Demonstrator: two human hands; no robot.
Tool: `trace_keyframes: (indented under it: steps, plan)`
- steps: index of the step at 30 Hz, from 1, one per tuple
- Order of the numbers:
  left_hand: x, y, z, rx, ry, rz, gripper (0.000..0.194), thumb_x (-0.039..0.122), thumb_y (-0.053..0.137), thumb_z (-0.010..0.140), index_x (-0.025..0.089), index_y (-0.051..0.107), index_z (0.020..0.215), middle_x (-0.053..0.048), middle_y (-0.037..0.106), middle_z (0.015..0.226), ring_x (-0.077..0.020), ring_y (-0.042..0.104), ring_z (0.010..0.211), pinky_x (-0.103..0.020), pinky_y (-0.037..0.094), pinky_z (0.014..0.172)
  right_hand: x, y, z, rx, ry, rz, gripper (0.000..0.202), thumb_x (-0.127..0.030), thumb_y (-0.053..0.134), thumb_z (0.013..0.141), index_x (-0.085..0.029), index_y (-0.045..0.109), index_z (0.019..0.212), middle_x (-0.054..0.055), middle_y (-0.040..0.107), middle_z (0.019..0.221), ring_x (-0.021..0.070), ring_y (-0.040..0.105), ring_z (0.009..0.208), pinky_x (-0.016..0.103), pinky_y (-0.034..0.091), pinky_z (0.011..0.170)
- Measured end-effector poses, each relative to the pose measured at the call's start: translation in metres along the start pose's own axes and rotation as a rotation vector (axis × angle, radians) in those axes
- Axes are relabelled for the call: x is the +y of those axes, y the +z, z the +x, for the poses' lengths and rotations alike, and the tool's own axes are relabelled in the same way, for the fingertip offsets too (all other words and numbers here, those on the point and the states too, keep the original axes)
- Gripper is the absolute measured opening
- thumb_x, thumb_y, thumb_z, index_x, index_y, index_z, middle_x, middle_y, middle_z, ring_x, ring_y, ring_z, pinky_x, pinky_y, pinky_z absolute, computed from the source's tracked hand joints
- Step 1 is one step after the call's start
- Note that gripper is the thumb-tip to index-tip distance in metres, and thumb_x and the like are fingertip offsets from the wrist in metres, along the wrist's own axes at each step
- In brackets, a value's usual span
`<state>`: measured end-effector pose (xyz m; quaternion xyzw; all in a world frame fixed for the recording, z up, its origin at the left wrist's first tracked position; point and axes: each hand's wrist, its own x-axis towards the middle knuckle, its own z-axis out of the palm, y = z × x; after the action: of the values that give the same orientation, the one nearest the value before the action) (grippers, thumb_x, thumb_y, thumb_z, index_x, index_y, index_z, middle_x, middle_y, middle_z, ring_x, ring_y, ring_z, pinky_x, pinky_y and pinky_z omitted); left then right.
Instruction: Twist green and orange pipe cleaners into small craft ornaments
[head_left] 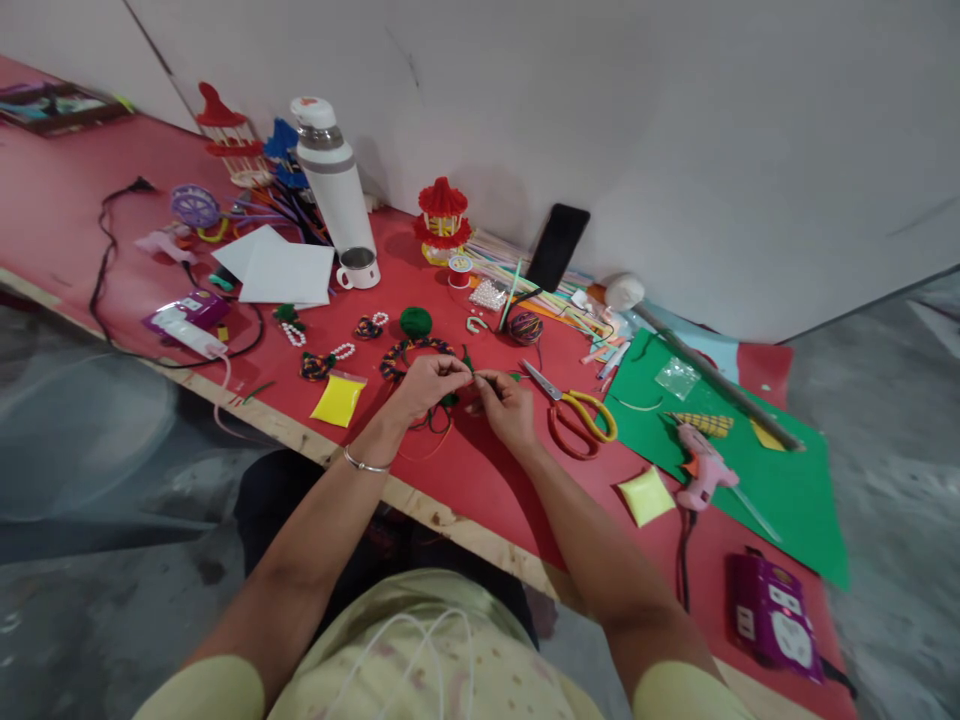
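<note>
My left hand (430,388) and my right hand (507,408) meet above the red tabletop, fingertips pinched close together. Between them is a small piece of dark green yarn (467,360), mostly hidden by the fingers. Under and beside my left hand lies a braided multicolour ring (391,360). Dark and orange loose strands (429,425) trail below that hand. Just beyond sit a green pompom (415,321) and a ball of multicolour yarn (526,327). Scissors (568,402) with yellow and red handles lie partly opened to the right of my right hand.
A white flask (334,185) and a propped phone (559,247) stand at the back. On the right, a pink glue gun (705,468) rests on green sheet (799,500) near a purple power strip (776,615). Yellow packets (339,400) and beaded pieces (319,365) lie left.
</note>
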<state>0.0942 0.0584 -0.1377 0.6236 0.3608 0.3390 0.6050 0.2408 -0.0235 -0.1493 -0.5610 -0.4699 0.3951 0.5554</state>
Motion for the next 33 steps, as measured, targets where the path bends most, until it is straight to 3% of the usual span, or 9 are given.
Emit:
trace_keyframes:
  steps: [14,33]
  plan:
    - [-0.0058,-0.0011,0.0014,0.044,0.088,0.076,0.021,0.031,0.069,0.078,0.012,0.074,0.083,-0.001,0.064,0.069,-0.0096,0.051,0.061,-0.023,0.038,0.060,0.0012,-0.0002,0.0003,0.009,-0.008,0.011,0.031,-0.048,0.061,0.090,-0.021,0.069,0.103,0.000,0.071,0.078,0.0136,0.069,0.053,0.025,0.060,0.050]
    - [0.0004,0.0000,-0.0005,0.064,0.114,0.210,0.023,0.034,0.065,0.078,0.013,0.075,0.079,0.001,0.059,0.061,-0.0088,0.042,0.054,-0.022,0.030,0.052,0.0052,-0.0001,0.0007,0.010,0.011,0.029,0.030,-0.047,0.062,0.087,-0.021,0.068,0.100,0.001,0.073,0.079,0.0151,0.071,0.056,0.027,0.062,0.054]
